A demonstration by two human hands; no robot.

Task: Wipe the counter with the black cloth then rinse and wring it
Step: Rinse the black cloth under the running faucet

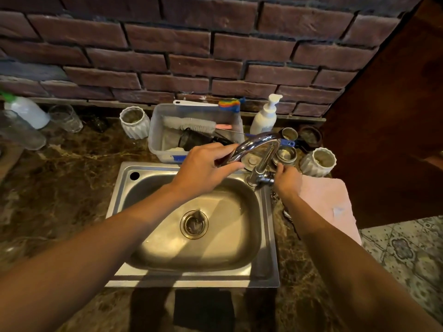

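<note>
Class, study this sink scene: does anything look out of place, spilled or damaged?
The pink cloth right of the sink has a ragged, frayed lower edge. Water droplets lie on the counter beside the tap. The black cloth lies untouched at the front edge.

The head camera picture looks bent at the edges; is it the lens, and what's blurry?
Head view: wide-angle lens bows the brick wall; bottles at far left are smeared; glare on the faucet; arm shadows cross the sink.

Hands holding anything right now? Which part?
Left hand grips the tap by the spout end. Right hand is on the tap's handle at its base. Neither holds the black cloth, which lies on the counter's front edge.
</note>
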